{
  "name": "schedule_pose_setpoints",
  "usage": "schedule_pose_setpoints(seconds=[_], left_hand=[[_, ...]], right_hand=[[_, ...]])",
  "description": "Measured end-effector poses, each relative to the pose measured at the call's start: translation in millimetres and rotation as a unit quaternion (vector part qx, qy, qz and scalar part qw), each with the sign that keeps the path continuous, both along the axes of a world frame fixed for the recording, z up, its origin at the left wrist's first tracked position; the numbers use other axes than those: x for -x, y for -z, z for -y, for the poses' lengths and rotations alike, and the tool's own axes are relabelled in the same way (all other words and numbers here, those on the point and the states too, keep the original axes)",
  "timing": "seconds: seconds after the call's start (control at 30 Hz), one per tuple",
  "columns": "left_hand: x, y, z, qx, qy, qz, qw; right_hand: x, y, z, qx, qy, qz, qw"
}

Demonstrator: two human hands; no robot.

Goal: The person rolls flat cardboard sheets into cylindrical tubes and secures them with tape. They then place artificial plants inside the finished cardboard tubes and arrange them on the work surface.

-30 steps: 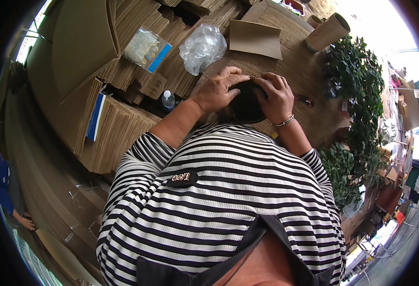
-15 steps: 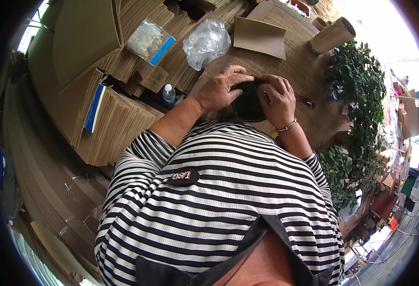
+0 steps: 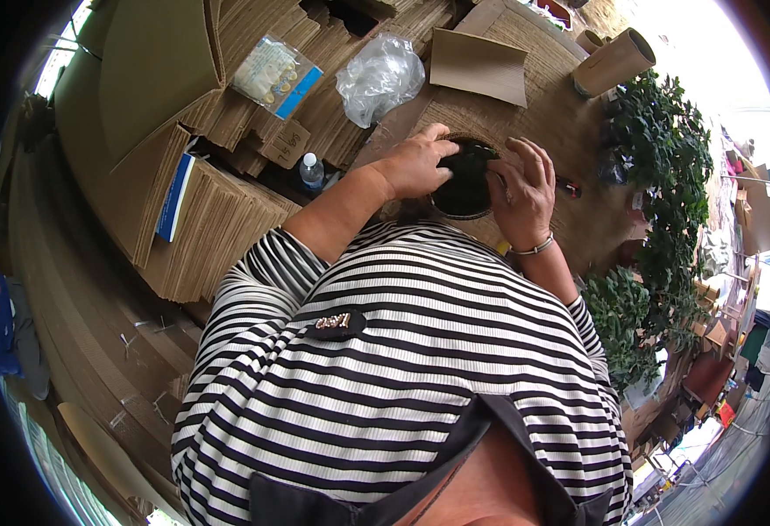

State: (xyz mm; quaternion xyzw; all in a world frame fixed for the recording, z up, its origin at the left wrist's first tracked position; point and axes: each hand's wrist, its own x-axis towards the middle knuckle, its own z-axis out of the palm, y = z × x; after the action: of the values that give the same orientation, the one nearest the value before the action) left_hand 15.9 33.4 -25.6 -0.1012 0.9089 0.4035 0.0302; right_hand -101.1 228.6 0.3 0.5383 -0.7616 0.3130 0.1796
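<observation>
though apart, both hands (image 3: 415, 164) (image 3: 526, 191) at dark container (image 3: 468, 186)

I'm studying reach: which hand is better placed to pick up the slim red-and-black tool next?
Probably the right hand: the slim red-and-black tool lies just to its right, while the left hand is across the dark round container.

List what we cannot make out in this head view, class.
All in the head view:
Inside of the dark round container: too dark.
Red-and-black tool: partly hidden by the right hand.
Person in blue: mostly cut off by the picture's dark left edge.
Pieces in the clear packet: too small to identify.
</observation>
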Motion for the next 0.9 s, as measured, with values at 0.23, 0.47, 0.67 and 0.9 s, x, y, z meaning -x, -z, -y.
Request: schedule_pose_setpoints(seconds=[0.23,0.47,0.67,0.9], left_hand=[[-2,3,-2,-0.007,-0.008,-0.021,1.0],[-4,5,-1,0.025,-0.045,-0.086,0.995],[-1,-4,0,0.152,-0.061,-0.196,0.967],[7,-15,-2,0.055,-0.126,-0.128,0.982]], right_hand=[[-2,1,7,-0.174,0.034,0.025,0.984],[6,-1,20,-0.25,0.011,0.005,0.968],[21,-2,35,-0.264,-0.018,-0.011,0.964],[30,0,35,-0.243,-0.036,0.005,0.969]])
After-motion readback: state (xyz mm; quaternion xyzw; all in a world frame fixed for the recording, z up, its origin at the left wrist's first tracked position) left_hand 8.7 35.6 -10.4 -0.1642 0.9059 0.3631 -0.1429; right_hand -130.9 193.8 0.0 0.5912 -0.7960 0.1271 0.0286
